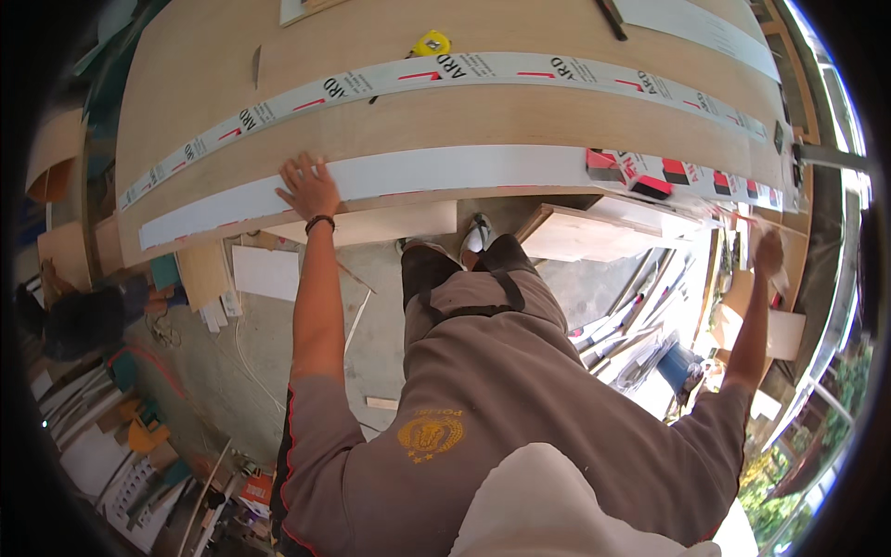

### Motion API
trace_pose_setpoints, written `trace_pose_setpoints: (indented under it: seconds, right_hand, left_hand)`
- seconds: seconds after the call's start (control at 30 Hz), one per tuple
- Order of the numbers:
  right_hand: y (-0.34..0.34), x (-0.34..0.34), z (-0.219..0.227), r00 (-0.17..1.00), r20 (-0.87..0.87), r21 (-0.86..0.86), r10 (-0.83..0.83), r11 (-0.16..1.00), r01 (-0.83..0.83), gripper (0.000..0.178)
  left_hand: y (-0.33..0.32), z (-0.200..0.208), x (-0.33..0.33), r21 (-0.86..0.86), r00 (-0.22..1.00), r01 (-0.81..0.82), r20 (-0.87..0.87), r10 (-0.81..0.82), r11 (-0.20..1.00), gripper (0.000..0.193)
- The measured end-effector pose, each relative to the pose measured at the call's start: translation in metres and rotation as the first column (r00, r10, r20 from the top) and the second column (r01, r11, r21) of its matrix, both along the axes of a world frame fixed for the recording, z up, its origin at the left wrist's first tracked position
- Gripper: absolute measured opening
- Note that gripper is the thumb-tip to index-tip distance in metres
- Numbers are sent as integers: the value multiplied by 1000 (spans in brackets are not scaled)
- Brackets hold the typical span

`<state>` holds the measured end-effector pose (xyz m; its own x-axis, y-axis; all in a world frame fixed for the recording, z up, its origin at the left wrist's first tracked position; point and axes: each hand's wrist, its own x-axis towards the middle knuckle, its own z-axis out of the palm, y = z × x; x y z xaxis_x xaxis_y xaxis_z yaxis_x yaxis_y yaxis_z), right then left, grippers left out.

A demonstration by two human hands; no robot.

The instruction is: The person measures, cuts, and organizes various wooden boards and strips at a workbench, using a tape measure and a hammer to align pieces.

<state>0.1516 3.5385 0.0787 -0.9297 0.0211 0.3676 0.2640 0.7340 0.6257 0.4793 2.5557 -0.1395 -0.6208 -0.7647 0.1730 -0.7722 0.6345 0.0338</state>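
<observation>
A long white strip (445, 173) lies along the near edge of the wooden worktable (399, 123). My left hand (310, 188) rests on its left part with the fingers spread. Over the right part of the strip, a printed protective film (682, 176) in white, red and black is folded back and crumpled. Its loose end stretches off to the right, past the strip. Out there my right hand (768, 252) is closed on what looks like the film's end, a pale piece showing below the fist; glare blurs the details.
Farther back lie a second printed strip (501, 68), a yellow tape measure (432, 43), a dark tool (612, 19) and a white sheet (701, 35). Wooden panels (575, 232) lean under the table. Another person (93, 320) is at the left. Offcuts (631, 302) and cables litter the floor.
</observation>
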Motion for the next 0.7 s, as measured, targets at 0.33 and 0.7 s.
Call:
trace_pose_setpoints:
  seconds: [0.33,0.7]
  right_hand:
    - [-463,84,-129,707,92,-723,701,536,-436,76]
    - [-499,106,-186,806,78,-714,587,597,-365,32]
  left_hand:
    - [118,45,-45,225,571,817,-193,-798,531,104]
    - [72,44,-14,187,536,844,-267,-801,503,105]
